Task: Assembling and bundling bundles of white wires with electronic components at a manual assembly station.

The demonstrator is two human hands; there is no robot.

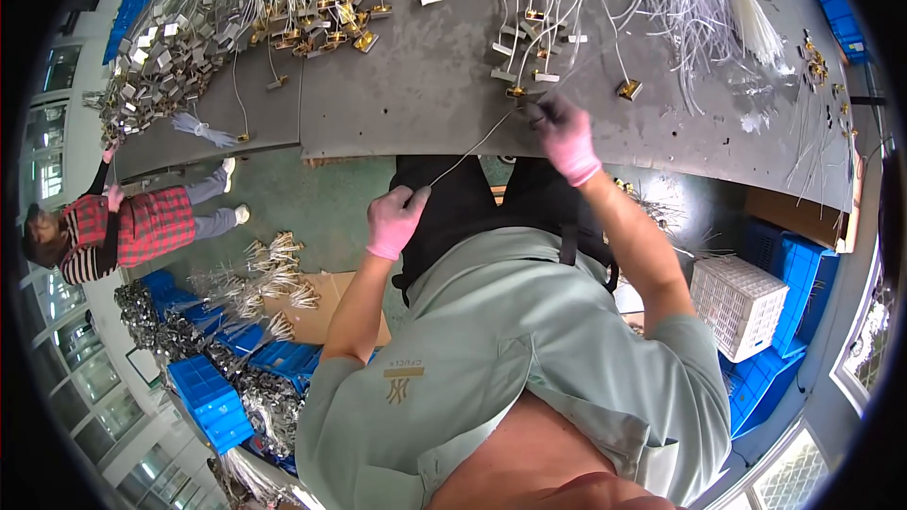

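Note:
My left hand (395, 219), in a pink glove with darkened fingertips, is closed in a pinch on one end of a thin grey wire (470, 152). The wire runs up and to the right, over the table's near edge, to the fingertips of my right hand (570, 144). That hand wears the same kind of glove and is closed at the wire's other end; its dark fingertips are slightly blurred. Just beyond it lie several white wires (559, 9) ending in small brass-and-silver metal pieces (516, 92). One brass-coloured piece (629, 90) lies to the right of them.
The grey table (406, 94) carries a heap of metal pieces (165, 66) at left and clear tubing (675, 9) at right. Below stand blue crates (210, 401) and a white basket (739, 307). A person in a red checked apron (156, 227) stands at far left.

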